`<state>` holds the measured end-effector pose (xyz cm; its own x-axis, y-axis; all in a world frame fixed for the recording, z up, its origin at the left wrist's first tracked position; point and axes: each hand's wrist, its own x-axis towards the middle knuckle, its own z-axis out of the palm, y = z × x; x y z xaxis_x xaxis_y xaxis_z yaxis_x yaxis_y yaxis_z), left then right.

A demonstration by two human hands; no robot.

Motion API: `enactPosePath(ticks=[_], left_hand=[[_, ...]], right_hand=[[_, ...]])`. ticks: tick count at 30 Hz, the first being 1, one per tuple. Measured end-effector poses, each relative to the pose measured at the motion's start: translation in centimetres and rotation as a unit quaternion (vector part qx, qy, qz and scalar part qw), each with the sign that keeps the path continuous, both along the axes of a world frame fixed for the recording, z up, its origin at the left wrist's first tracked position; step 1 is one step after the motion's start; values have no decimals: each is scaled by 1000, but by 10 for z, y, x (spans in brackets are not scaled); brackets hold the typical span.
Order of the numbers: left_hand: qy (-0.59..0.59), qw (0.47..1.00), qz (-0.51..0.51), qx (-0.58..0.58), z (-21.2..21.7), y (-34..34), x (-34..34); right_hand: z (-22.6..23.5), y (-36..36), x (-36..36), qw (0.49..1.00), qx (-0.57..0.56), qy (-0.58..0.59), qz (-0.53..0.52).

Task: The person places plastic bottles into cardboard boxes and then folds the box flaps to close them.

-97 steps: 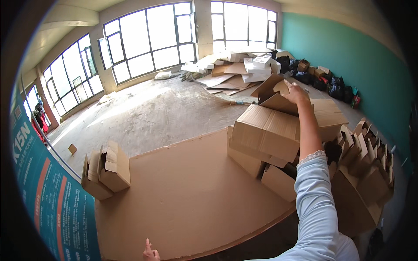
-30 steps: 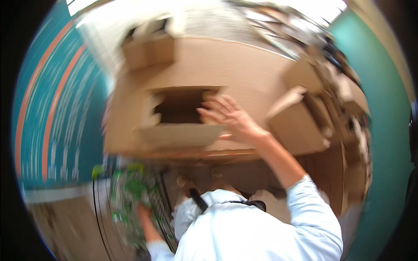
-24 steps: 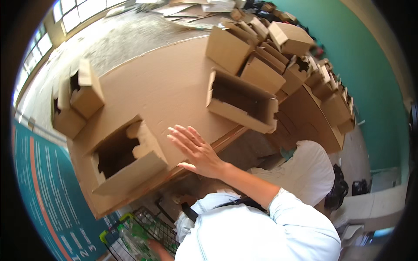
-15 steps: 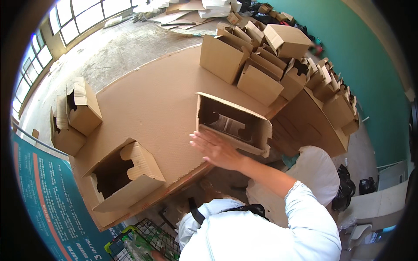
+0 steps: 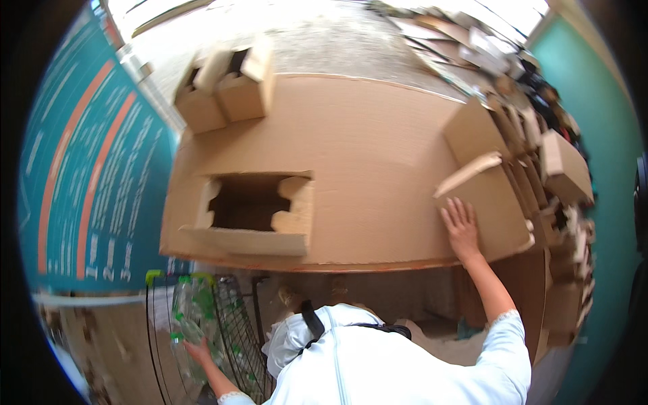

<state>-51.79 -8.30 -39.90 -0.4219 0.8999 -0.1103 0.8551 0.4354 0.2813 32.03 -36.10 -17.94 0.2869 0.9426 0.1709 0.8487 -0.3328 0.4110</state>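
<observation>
Now, observing remotely, I record the right hand [image 5: 461, 229] splayed flat against the side of a cardboard box [image 5: 493, 206]; half a second ago it was near one corner. The box, at the table's [image 5: 378, 155] right end, appears closer to the grouped boxes [image 5: 474, 131], suggesting repositioning. The left hand [image 5: 198, 351] meets a bottle [image 5: 191, 329] in the wire basket [image 5: 236, 304]; its grip I cannot determine.

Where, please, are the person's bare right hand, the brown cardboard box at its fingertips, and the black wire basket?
Bare right hand [image 5: 463, 233], head view: back of the hand.
Brown cardboard box [image 5: 491, 202], head view: broad flat panel.
Black wire basket [image 5: 236, 322], head view: mesh side.
</observation>
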Motion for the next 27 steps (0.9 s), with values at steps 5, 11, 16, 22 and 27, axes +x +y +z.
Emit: enactPosePath(ticks=[5,11,16,22,27], left_hand=[[-60,988,104,94,117,26,57],[-517,792,134,295,228,60,104],[-740,595,-60,307,298,107,190],[-796,488,-263,242,371,153,339],[-783,431,-437,99,394,157,429]], right_hand=[[-10,-14,29,998,-47,-47,0],[90,142,-87,932,214,276,95],[149,265,-200,768,97,513,371],[148,330,-205,880,-164,386,224],[144,315,-197,902,-156,339,218]])
